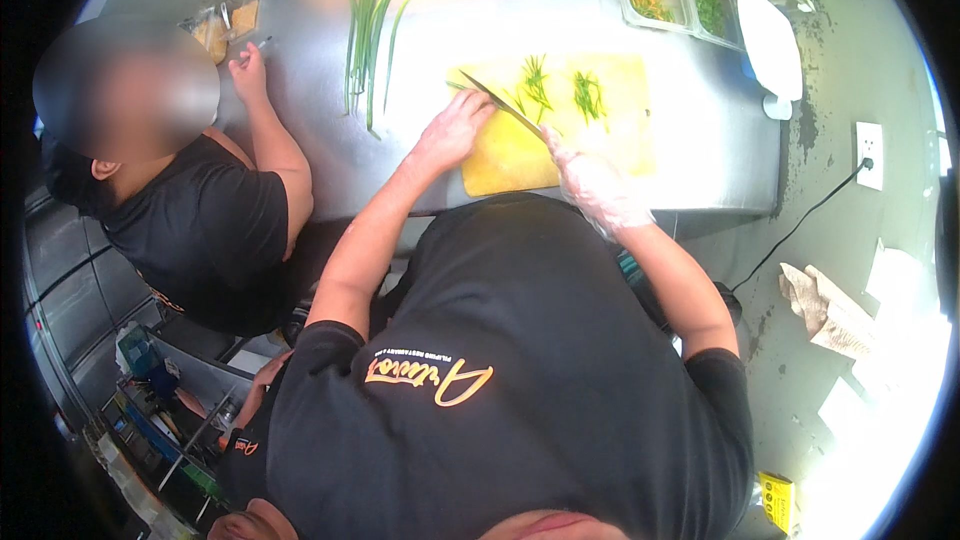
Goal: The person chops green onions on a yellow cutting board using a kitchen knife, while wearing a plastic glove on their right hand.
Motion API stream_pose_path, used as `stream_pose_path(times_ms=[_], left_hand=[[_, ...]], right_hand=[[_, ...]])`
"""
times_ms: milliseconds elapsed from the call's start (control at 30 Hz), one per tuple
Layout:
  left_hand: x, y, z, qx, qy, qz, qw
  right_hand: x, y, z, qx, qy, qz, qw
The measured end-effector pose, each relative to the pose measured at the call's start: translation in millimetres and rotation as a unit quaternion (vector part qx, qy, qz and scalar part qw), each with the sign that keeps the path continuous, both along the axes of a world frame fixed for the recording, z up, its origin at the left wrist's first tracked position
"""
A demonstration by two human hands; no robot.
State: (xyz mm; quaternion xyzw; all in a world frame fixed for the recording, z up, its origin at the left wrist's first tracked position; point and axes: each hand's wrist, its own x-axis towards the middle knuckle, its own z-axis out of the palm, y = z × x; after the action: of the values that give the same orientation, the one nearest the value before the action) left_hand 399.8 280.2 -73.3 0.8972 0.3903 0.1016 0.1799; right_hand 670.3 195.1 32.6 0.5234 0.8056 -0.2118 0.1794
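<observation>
A yellow cutting board point(510, 165) lies on the steel table before me. My right hand point(600, 184), in a clear plastic glove, grips a kitchen knife point(517, 114) whose blade slants across the board to the upper left. Bare and with fingers curled, my left hand point(459, 127) rests at the board's left side beside the blade. It presses on a green onion stalk point(454, 85), mostly hidden by the fingers. Two small piles of cut green onion, one in the middle point(535, 86) and one to the right point(589, 96), lie beyond the knife.
Whole green onions point(366, 45) lie on the steel table point(315, 67) to the left. Plastic containers of shredded vegetables point(649, 0) and chopped greens point(709, 11) stand at the back right, near a white device point(769, 45). A co-worker point(210, 217) stands close on my left; another person is behind.
</observation>
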Motion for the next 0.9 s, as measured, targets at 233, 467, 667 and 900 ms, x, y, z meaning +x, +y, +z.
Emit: stream_pose_path(times_ms=[233,467,667,900], left_hand=[[-2.2,2.9,7.2,-0.015,-0.004,0.002,1.0],[-7.3,4.5,10.1,-0.053,0.02,0.01,0.998],[-2.1,10.0,18.6,-0.084,0.024,0.029,0.996],[-19.6,8.9,-16.8,-0.027,-0.02,0.013,0.999]], right_hand=[[56.7,-53.2,-27.0,0.252,0.208,-0.004,0.945],[3.9,-3.5,-5.9,0.004,0.109,-0.086,0.99],[34.6,-39.6,-23.9,0.147,0.251,-0.112,0.95],[8.8,-1.4,30.1,0.012,0.115,-0.11,0.987]])
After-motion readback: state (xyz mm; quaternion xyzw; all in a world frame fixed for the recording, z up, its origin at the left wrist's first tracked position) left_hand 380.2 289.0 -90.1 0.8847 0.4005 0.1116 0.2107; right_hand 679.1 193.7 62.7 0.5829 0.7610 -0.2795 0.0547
